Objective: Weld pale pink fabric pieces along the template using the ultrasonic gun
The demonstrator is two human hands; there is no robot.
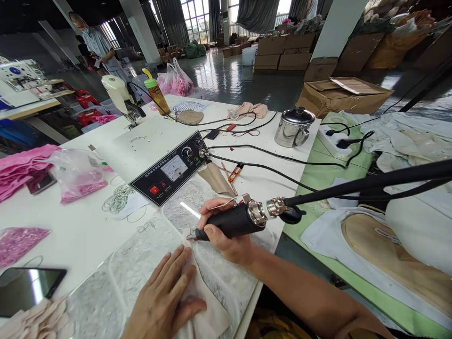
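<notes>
My right hand [226,240] is wrapped round a black handheld ultrasonic cutter [231,221], whose thick cable runs off to the right. The metal tip of the cutter meets the upper end of a pale beige fabric piece [208,301]. Flat on that fabric lies my left hand [169,292], fingers stretched out and close to the tip. Under the fabric is a scuffed clear sheet [137,263] on the white table. Just beyond my hands sits the black control box [169,167] with a dial meter and a red switch.
Pink pieces in plastic bags [79,181], a dark phone [28,287] and stacked beige fabric [35,322] lie at left. Orange snips [235,173], a metal lidded cup [294,127] and a yellow-green bottle [157,96] stand farther back. Cables cross the table. Another person stands far left.
</notes>
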